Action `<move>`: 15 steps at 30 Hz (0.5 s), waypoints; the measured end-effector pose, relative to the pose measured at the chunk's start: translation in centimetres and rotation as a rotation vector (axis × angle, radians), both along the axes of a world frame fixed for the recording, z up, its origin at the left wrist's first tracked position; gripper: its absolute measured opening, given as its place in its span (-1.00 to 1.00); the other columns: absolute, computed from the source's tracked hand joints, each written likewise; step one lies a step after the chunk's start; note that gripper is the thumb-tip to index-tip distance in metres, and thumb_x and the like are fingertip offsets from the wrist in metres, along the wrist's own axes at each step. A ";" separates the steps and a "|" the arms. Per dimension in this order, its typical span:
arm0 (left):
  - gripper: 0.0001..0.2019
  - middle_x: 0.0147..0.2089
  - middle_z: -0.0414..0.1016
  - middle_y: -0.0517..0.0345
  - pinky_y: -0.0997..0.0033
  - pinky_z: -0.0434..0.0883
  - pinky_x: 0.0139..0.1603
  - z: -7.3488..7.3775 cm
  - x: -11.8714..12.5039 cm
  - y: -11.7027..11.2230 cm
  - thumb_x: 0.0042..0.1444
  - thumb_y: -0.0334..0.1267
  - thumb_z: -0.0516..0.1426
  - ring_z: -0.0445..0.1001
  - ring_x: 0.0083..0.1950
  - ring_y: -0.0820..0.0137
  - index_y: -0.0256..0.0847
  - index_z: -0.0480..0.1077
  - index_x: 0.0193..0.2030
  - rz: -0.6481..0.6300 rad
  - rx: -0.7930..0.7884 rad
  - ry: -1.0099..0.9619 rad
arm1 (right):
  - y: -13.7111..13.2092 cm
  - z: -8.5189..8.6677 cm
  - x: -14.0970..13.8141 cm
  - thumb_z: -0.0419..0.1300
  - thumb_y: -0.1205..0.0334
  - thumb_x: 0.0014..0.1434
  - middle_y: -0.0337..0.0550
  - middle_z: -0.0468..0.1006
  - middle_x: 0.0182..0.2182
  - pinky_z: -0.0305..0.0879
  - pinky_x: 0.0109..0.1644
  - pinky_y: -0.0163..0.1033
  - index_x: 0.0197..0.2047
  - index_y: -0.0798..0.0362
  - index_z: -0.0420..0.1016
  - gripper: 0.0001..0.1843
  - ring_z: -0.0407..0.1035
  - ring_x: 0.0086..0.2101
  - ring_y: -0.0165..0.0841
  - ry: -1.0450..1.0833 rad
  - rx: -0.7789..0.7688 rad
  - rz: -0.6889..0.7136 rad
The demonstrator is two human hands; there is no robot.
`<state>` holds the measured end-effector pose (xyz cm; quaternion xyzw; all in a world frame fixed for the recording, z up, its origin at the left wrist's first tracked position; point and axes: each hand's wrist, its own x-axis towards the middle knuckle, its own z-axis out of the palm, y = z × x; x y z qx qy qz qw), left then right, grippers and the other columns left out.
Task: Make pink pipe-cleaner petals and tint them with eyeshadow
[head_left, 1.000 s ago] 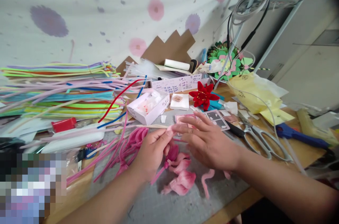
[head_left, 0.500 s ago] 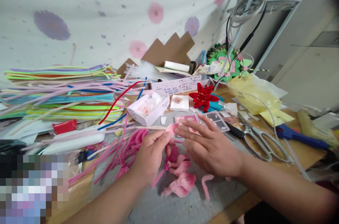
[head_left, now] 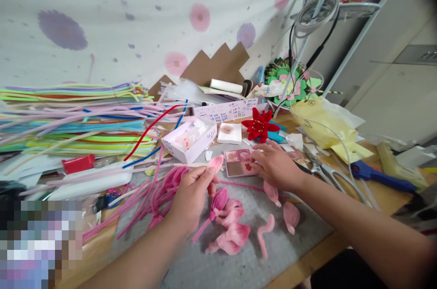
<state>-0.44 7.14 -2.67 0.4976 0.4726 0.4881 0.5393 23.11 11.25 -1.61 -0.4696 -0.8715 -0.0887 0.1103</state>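
My left hand (head_left: 191,195) pinches a pale pink fuzzy petal (head_left: 215,162) by its stem, holding it up over the grey mat (head_left: 239,261). My right hand (head_left: 275,166) rests with curled fingers on a small makeup palette (head_left: 235,164) with pink and brown pans, a fingertip touching one pan. Below the hands lie several finished pink petals (head_left: 232,234) and a thin pink pipe-cleaner stem (head_left: 242,185). A bunch of bent dark pink pipe cleaners (head_left: 164,189) lies left of my left hand.
A big stack of coloured pipe cleaners (head_left: 75,120) fills the left. A white box (head_left: 189,139), a red flower (head_left: 259,125), scissors (head_left: 324,173), a blue glue gun (head_left: 378,175), a yellow bag (head_left: 324,120) and a lamp stand (head_left: 307,38) crowd the back and right.
My right hand has drawn away from the petal in my left hand and moved right onto the makeup palette. More petals now show on the mat where it was.
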 end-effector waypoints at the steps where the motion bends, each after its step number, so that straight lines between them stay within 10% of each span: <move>1: -0.68 -0.63 0.32 0.27 0.45 0.16 -0.42 -0.1 0.0 0.0 0.12 -0.06 0.11 0.25 -0.53 0.49 -0.23 0.40 -0.53 0.002 0.002 0.000 | 0.0 0.0 -0.2 0.00 0.26 0.27 0.14 0.51 -0.10 0.03 0.15 0.13 -0.19 0.14 0.46 -0.76 0.33 -0.01 -0.11 -0.017 -0.016 -0.001; 10: -0.69 -0.65 0.28 0.29 0.45 0.16 -0.42 0.3 0.1 -0.1 0.13 -0.09 0.10 0.24 -0.54 0.50 -0.24 0.39 -0.53 0.006 -0.013 -0.017 | -0.3 0.0 -0.8 0.03 0.27 0.25 0.13 0.52 -0.11 0.07 0.13 0.11 -0.17 0.15 0.47 -0.78 0.35 -0.03 -0.11 0.023 -0.018 -0.012; 15: -0.68 -0.63 0.29 0.28 0.47 0.15 -0.46 0.2 0.1 -0.3 0.14 -0.07 0.10 0.23 -0.56 0.52 -0.25 0.38 -0.52 -0.004 -0.015 -0.004 | -3.0 1.5 -2.8 0.06 0.28 0.24 -0.12 0.45 0.07 -0.08 0.26 0.14 -0.11 0.05 0.40 -0.83 0.20 0.12 -0.15 0.220 0.205 0.277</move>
